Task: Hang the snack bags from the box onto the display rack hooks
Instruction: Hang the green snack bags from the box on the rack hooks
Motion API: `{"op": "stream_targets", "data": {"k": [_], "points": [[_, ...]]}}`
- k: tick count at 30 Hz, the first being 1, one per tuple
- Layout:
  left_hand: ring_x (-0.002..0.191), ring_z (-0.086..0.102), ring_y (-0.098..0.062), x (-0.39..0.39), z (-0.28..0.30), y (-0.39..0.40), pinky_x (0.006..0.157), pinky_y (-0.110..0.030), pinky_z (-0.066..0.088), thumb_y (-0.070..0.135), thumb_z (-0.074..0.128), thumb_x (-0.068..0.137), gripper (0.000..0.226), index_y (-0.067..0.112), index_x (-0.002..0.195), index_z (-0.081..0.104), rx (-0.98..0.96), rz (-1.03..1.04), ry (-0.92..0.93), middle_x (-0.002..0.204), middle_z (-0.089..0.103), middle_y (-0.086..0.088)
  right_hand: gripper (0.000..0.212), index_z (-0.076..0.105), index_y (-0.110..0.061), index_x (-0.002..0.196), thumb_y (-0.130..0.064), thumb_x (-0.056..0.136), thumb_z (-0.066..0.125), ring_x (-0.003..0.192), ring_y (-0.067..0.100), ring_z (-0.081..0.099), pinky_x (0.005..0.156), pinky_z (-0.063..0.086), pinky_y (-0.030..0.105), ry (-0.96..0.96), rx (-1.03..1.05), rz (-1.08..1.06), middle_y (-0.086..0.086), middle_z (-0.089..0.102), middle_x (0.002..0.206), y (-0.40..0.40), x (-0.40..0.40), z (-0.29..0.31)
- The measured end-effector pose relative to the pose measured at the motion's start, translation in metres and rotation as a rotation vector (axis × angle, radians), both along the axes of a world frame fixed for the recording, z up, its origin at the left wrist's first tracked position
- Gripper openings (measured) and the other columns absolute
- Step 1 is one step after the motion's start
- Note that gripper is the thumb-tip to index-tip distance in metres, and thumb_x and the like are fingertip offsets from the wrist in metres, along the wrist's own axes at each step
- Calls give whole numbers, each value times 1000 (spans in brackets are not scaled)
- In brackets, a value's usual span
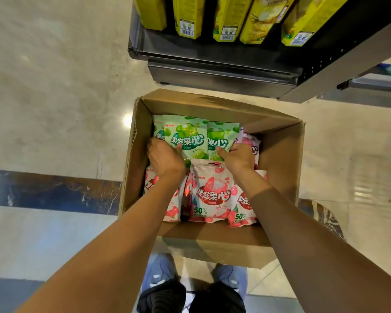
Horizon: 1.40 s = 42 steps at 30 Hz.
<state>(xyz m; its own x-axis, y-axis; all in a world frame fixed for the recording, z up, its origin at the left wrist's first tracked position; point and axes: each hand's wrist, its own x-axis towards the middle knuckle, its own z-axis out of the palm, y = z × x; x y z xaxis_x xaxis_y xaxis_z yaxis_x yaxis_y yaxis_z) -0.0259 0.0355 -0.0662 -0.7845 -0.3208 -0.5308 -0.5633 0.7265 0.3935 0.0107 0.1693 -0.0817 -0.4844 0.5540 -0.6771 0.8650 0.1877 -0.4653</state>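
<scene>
1. We stood over a pale stone floor (54, 86) with a dark blue band across it, and our own shoes (160, 274) showed at the bottom edge.
2. The display rack (212, 66) rose just beyond the box, a dark metal unit with yellow packs (187, 16) hanging or standing in a row along its upper part. We could not make out any free hooks from this angle.
3. The cardboard box (280, 159) sat open on the floor between our feet and the rack, its flaps folded outward.
4. Inside it lay the snack bags: green bags (187, 134) in the far half, pink bags (212, 195) in the near half, all overlapping and lying flat, with one more pinkish bag (250, 141) tucked at the far right.
5. Our left hand (165, 159) was down on the left side of the green bags, fingers curled round the edge of the stack, thumb lying on the front of the top bag.
6. Our right hand (237, 157) gripped the right side of the same green bunch, fingers bent over its edge and thumb pointing inward.
7. We judged the step in hand to be the pickup: gathering a bunch of green bags, with none yet out of the box.
8. The next move called for lifting the bunch clear of the box walls, then finding the small hang hole at each bag's top and lining it up with a rack hook, one bag at a time.
</scene>
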Motion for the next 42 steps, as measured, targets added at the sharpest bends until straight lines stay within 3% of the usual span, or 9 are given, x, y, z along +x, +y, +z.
{"op": "stream_targets", "data": {"k": [5, 11, 18, 23, 28, 31, 34, 37, 42], "points": [[103, 57, -37, -8, -4, -10, 81, -41, 45, 28, 69, 84, 39, -5, 103, 59, 120, 15, -4, 108, 61, -23, 7, 62, -10, 87, -14, 84, 68, 82, 18, 57, 76, 45, 30, 147, -218, -32, 6, 63, 87, 6, 2, 8], [111, 58, -29, -8, -3, -22, 95, -49, 47, 23, 61, 90, 21, 15, 109, 57, 452, 35, 17, 112, 65, -8, 34, 59, -4, 115, -16, 84, 68, 102, 19, 62, 85, 49, 31, 170, -334, 52, 5, 66, 109, 15, -7, 5], [100, 66, -29, -11, 10, -28, 82, -57, 53, 19, 55, 94, 24, 7, 114, 59, 637, 47, -36, 109, 68, -12, 30, 60, -5, 120, -15, 91, 60, 106, 21, 59, 89, 45, 32, 255, -304, 36, 9, 65, 114, 4, -7, 12], [91, 66, -20, -16, 39, -34, 69, -26, 58, 13, 47, 97, 29, 0, 121, 56, 762, 11, -46, 108, 65, -10, 28, 62, -7, 116, -12, 89, 63, 102, 21, 62, 92, 49, 38, 299, -333, -33, 7, 66, 108, 19, -2, 43], [83, 70, -18, -21, 79, -42, 66, -27, 59, 20, 51, 95, 32, 2, 119, 59, 816, 23, -97, 110, 67, -11, 32, 60, -9, 118, -14, 87, 65, 104, 25, 65, 96, 49, 45, 290, -524, -125, 9, 68, 114, 36, 1, 100], [65, 71, -9, -23, 119, -41, 56, -23, 57, 24, 52, 94, 25, 8, 110, 62, 881, 91, -159, 91, 72, -5, 30, 61, -9, 117, -13, 88, 62, 99, 25, 68, 87, 55, 42, 292, -653, -177, 10, 69, 111, 41, 4, 143], [67, 71, -11, -26, 166, -39, 53, -24, 56, 31, 54, 92, 29, 11, 112, 61, 934, 114, -169, 79, 74, 1, 22, 64, -12, 109, -12, 88, 60, 88, 22, 71, 73, 59, 35, 320, -750, -192, 8, 73, 100, 44, 5, 189], [69, 72, -14, -30, 216, -37, 59, -28, 59, 35, 55, 91, 31, 11, 109, 64, 950, 99, -131, 84, 74, -4, 24, 63, -11, 111, -15, 88, 60, 93, 24, 69, 80, 57, 39, 353, -758, -205, 9, 70, 107, 46, 1, 242], [66, 71, -11, -39, 313, -34, 65, -30, 59, 34, 54, 91, 29, 11, 106, 65, 966, 33, -35, 92, 72, -8, 77, 50, -6, 131, -31, 63, 77, 104, 25, 66, 87, 54, 44, 398, -715, -213, 12, 66, 117, 50, -6, 338]]}}
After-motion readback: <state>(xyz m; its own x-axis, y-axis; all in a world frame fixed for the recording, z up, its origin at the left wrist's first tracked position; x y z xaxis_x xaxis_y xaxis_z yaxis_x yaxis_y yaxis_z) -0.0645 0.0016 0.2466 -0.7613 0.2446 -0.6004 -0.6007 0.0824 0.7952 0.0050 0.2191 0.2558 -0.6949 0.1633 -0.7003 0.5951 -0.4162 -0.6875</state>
